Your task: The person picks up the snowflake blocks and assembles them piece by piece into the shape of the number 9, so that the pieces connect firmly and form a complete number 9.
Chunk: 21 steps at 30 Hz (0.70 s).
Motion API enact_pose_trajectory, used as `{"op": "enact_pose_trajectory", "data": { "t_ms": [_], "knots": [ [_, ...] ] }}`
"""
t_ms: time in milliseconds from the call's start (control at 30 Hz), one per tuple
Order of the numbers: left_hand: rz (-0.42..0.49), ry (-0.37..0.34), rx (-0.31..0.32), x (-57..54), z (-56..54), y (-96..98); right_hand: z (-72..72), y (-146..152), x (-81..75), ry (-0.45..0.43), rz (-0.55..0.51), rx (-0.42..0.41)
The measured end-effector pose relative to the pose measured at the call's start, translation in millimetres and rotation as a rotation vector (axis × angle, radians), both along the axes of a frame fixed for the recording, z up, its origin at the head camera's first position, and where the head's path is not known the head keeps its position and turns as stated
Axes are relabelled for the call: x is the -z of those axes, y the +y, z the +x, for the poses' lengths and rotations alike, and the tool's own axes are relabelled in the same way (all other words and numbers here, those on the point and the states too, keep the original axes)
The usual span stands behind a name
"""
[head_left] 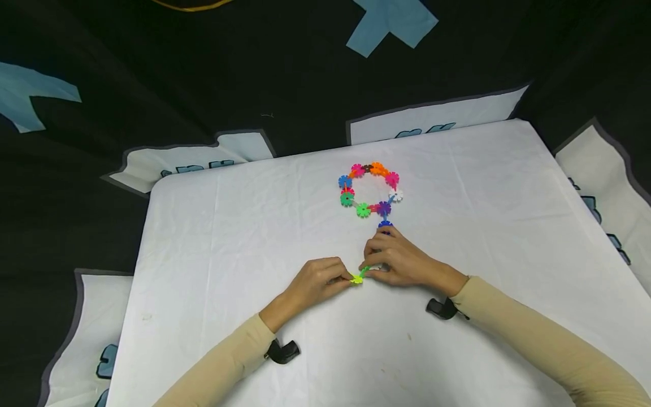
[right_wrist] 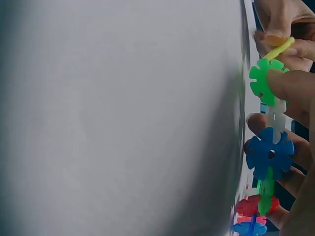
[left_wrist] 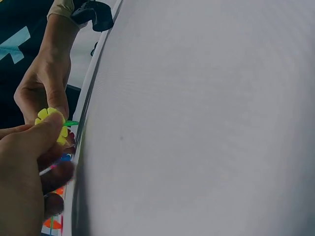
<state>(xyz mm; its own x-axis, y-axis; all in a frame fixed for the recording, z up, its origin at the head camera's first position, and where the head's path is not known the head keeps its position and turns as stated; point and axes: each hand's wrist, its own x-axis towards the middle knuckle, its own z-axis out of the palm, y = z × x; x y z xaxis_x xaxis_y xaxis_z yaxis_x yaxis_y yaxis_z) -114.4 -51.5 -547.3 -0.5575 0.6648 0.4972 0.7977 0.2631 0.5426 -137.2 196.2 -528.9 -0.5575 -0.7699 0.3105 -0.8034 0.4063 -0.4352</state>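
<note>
My left hand (head_left: 317, 280) pinches a yellow snowflake-shaped linking disc (left_wrist: 43, 114) between thumb and fingers. Opposite it, my right hand (head_left: 402, 260) holds a green linking disc (right_wrist: 259, 81), its thumb on the face. The yellow disc stands edge-on against the green one's rim in the right wrist view. Behind the green disc runs a chain: a whitish disc (right_wrist: 275, 118), then a blue disc (right_wrist: 263, 152), with right-hand fingers behind them. This chain leads up to a closed ring of many-coloured discs, including a purple disc (head_left: 383, 208) and a white disc (head_left: 396, 195).
A white cloth covers the table (head_left: 244, 226). Dark curtains (head_left: 178, 102) with blue tape patches (head_left: 391, 22) surround it. White printed sheets (head_left: 432, 121) hang at the table's edges. A black wrist camera mount (head_left: 441, 308) sits under the right sleeve, another (head_left: 283, 352) under the left.
</note>
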Motion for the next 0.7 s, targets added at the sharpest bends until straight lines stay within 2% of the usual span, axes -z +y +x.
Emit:
{"op": "enact_pose_trajectory", "data": {
  "t_ms": [100,167,267,367,500,600,700],
  "knots": [
    [0.024,-0.098,-0.006,1.5,1.1,0.9,0.9,-0.3,1.6,-0.011,-0.005,0.004],
    [0.041,-0.201,-0.011,2.5,1.3,1.5,1.7,-0.6,1.6,-0.019,-0.008,0.011],
    [0.071,-0.408,-0.027,3.0,1.0,0.6,1.6,-1.8,0.5,-0.028,-0.012,0.023],
    [0.113,-0.646,-0.048,2.0,-0.2,-2.1,0.3,-3.0,-0.1,-0.039,-0.015,0.031],
    [0.234,-0.923,-0.055,-0.9,-4.3,-5.3,-2.8,-3.6,-1.5,-0.047,-0.04,0.064],
    [0.31,-1.024,-0.024,-4.1,-8.4,-6.3,-5.6,-3.7,-4.5,-0.037,-0.072,0.09],
    [0.332,-1.038,0.001,-8.6,-10.9,-6.4,-7.9,-4.7,-7.9,-0.028,-0.098,0.093]
  ]
}}
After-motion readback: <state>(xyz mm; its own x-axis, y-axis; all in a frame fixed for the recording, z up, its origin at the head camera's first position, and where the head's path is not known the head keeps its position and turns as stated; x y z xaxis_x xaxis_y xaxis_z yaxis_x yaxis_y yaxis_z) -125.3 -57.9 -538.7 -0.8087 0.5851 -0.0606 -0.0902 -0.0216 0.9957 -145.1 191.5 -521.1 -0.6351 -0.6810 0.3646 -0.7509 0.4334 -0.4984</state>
